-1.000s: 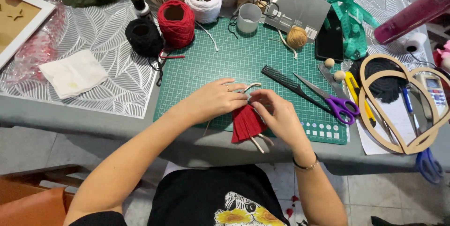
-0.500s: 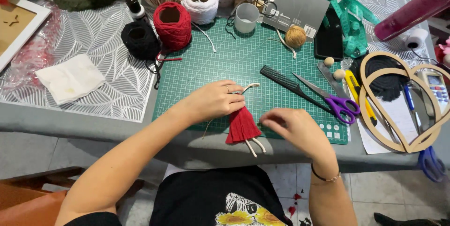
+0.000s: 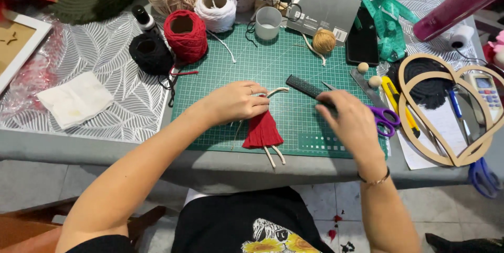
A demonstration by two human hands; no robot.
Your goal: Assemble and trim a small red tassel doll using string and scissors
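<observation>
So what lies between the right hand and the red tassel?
In the head view only bare green cutting mat lies between the right hand and the red tassel.

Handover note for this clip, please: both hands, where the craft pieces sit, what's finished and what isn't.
Left hand presses the top of the red tassel onto the green mat.
Right hand is empty, over the black comb and purple scissors, gripping neither.
Done: red fringe is tied on, cream cords stick out below.
Left: the fringe looks uneven at the bottom edge, so likely combing and trimming.
</observation>
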